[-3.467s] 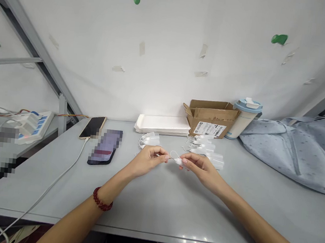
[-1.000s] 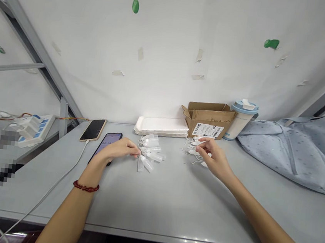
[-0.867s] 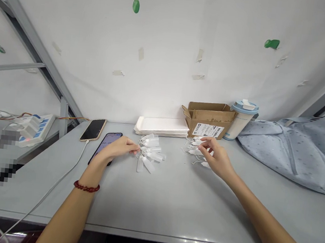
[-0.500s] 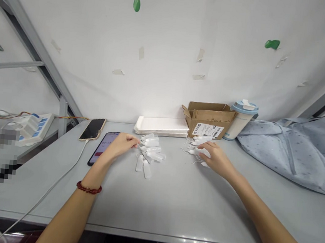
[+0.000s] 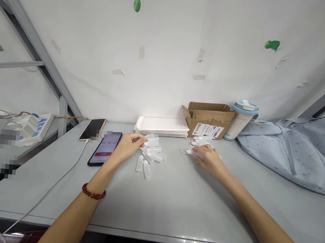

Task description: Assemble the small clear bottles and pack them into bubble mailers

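Note:
Two piles of small translucent white plastic bottles with thin cords lie on the grey table (image 5: 153, 209). At the left pile (image 5: 148, 156), my left hand (image 5: 129, 146) pinches the near end of one bottle (image 5: 152, 141) between thumb and fingertips. A red beaded bracelet (image 5: 93, 192) circles that wrist. My right hand (image 5: 211, 161) bends over the right pile (image 5: 201, 141), its thumb and fingers closed at the white tip of a bottle (image 5: 189, 151). The palm and fingers cover much of this pile, so that bottle's body is mostly hidden.
A phone with a running timer (image 5: 105, 149) and a charging phone (image 5: 92, 129) lie left. White padded envelopes (image 5: 162, 126), an open cardboard box (image 5: 209, 122) and a lidded cup (image 5: 240, 122) stand along the wall. A blue fabric bag (image 5: 287, 154) lies right.
My left hand has moved slightly right, onto a bottle in its pile, uncovering more of the timer phone. My right hand has shifted a little left and its fingers have lowered over the bottles.

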`<state>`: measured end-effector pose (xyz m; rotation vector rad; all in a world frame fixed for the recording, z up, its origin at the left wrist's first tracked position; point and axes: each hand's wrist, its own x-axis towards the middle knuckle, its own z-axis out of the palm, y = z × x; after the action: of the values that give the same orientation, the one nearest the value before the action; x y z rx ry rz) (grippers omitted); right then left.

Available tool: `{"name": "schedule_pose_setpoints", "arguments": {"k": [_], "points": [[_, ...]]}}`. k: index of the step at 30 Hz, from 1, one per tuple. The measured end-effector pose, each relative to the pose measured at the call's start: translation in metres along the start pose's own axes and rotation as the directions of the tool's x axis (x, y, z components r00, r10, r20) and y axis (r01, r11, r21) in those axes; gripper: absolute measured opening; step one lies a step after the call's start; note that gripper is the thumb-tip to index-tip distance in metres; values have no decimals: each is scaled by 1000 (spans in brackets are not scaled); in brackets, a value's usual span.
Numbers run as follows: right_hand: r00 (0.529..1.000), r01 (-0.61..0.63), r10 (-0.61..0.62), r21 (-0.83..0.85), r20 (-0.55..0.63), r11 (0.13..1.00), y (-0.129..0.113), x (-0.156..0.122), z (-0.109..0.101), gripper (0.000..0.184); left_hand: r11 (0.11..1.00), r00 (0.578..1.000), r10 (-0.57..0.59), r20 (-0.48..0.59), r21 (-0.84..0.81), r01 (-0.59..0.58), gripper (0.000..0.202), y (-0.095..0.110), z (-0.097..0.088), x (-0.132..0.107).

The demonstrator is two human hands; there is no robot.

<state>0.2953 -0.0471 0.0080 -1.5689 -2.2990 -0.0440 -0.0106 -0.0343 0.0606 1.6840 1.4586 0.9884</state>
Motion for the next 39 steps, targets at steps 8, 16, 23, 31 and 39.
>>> {"name": "schedule_pose_setpoints", "arguments": {"k": [8, 16, 23, 31, 39], "points": [[991, 20, 33, 396, -127, 918, -26, -5, -14, 26, 994, 971, 95, 221, -76, -80, 26, 14, 18, -16], [997, -23, 58, 572, -43, 820, -56, -15, -23, 27, 991, 940, 39, 340, -137, 9, 37, 15, 36, -25], [998, -63, 54, 692, 35, 720, -61, -14, -25, 26, 986, 915, 112, 387, -154, -56, 27, 9, 37, -23], [990, -111, -2, 806, 138, 581, -64, -15, -28, 28, 968, 902, 137, 410, -247, -35, 32, 13, 38, -25], [987, -121, -17, 799, 162, 589, -67, -16, -28, 30, 965, 886, 127, 446, -262, -6, 33, 11, 38, -24]]}}
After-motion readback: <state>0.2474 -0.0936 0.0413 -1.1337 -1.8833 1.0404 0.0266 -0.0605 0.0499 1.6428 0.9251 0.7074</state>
